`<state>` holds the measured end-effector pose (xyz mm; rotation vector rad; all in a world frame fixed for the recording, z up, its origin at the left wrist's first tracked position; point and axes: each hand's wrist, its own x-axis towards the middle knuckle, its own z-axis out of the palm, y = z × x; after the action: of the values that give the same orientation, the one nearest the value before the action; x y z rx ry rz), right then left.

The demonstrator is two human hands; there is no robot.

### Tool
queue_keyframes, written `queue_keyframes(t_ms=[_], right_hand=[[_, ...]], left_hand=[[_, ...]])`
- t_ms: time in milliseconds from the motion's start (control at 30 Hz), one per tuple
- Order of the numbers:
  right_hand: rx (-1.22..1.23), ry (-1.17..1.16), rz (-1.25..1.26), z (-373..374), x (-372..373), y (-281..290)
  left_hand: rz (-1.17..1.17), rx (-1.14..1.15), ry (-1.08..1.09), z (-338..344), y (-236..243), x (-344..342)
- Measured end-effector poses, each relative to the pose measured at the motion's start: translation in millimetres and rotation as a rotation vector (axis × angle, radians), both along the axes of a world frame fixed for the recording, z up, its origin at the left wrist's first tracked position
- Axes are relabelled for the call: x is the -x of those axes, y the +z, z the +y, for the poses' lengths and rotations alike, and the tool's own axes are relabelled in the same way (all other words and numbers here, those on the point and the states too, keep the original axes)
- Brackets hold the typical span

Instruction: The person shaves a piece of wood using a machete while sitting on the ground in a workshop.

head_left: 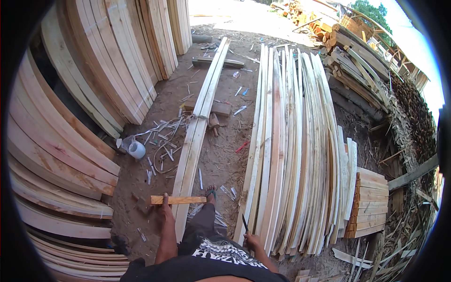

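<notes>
My left hand (166, 207) is closed around the left end of a short wooden batten (185, 199), held level across two long planks (188, 162) lying side by side. Down by my right hip, my right hand (252, 241) grips a slim dark knife-like tool (244, 223), its tip pointing up and away. Whether it is truly a knife I cannot tell. That hand is close to the near left edge of a wide layer of long planks (291, 155). My foot (211, 191), in a sandal, is just right of the two planks.
Tall stacks of boards (110, 56) line the left side. A whitish plastic container (136, 149) and wood strips (169, 152) litter the dirt floor. A wooden crosspiece (218, 108) lies beneath the planks. Short stacked pieces (372, 202) and rough logs (357, 80) are on the right.
</notes>
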<state>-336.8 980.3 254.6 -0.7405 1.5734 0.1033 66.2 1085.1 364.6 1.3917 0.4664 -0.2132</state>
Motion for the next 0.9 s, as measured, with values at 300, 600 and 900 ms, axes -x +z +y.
queue_keyframes(t_ms=[300, 600, 900], right_hand=[[-0.071, -0.620, 0.151, -164, -89, 49], [0.224, 0.338, 0.382, -352, -223, 5], [0.287, 0.942, 0.425, -642, -178, -152]], left_hand=[[-0.108, -0.216, -0.496, -222, 82, -125], [-0.133, -0.128, -0.445, -429, 65, -229], [0.141, 0.051, -0.208, -662, 76, -326]])
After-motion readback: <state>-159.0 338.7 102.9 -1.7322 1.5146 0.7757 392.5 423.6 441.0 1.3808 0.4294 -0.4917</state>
